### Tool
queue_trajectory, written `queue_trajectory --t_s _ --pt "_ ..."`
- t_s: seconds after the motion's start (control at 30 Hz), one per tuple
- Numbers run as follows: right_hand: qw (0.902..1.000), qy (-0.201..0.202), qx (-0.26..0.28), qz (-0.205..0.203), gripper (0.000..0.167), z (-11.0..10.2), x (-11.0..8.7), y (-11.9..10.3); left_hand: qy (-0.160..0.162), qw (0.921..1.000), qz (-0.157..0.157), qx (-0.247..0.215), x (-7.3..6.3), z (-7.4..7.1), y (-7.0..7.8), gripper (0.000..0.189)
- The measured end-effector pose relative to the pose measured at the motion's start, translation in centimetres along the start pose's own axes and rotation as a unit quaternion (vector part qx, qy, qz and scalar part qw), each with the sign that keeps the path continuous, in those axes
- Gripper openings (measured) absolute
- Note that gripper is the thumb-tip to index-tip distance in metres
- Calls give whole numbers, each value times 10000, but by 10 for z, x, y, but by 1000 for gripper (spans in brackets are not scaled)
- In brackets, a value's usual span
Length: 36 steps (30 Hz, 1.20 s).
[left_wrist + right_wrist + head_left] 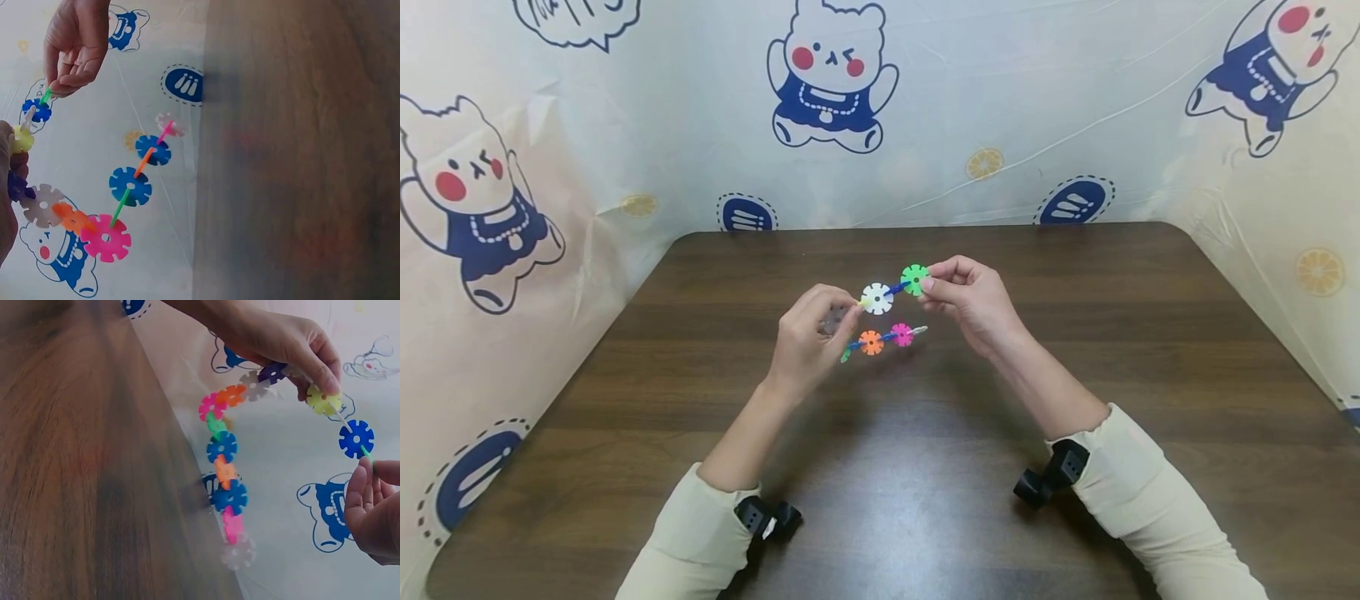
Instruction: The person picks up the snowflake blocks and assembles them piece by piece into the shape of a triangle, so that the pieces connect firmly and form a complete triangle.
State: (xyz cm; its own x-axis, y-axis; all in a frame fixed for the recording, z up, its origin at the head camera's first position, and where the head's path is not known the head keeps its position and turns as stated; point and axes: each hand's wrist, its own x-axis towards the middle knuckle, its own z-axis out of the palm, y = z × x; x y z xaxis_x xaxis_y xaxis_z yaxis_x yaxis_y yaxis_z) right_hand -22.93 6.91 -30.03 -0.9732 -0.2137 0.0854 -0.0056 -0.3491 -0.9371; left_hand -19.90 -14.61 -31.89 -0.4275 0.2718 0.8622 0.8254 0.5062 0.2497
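Note:
My left hand (pixel 808 337) and right hand (pixel 973 304) hold up a chain of colourful notched plastic discs, slotted edge to edge. Between right thumb and fingers is the green disc (pixel 912 273) at one end. A blue disc (pixel 350 434) links it to a white disc (pixel 876 291). The left fingers pinch the chain at a yellow disc (pixel 320 406). From there the rest curves past a purple disc (pixel 273 372) and an orange disc (pixel 231 395) to a pink disc (pixel 100 250), then hangs on through blue discs to a pale disc at its free end.
The brown wooden table (pixel 895 500) lies beneath both hands. Behind it and along its sides hangs a pale sheet (pixel 685 100) printed with cartoon bears. Each cream sleeve (pixel 688 529) has a small black camera (pixel 1052 473) at the cuff.

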Motion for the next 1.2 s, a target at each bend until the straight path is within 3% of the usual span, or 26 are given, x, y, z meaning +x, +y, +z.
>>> queue_trajectory --t_s 0.33,0.6,0.87,1.07,1.2 --pt "9994 161 132 -265 6 0 -1 -3 -583 9978 -302 89 12 8 3 13" --pt "9991 196 -44 -360 5 3 -3 0 -654 9971 -372 102 27 21 11 16" --pt "9980 220 -439 -394 5 5 -5 5 -1017 9918 -771 -20 28 29 15 14" --pt "9967 77 -673 -458 6 2 -8 3 -949 9923 -789 -101 26 31 17 10" --pt "9888 5 -1316 -703 22 -9 -5 -1 -737 9953 -619 -72 27 29 16 8"
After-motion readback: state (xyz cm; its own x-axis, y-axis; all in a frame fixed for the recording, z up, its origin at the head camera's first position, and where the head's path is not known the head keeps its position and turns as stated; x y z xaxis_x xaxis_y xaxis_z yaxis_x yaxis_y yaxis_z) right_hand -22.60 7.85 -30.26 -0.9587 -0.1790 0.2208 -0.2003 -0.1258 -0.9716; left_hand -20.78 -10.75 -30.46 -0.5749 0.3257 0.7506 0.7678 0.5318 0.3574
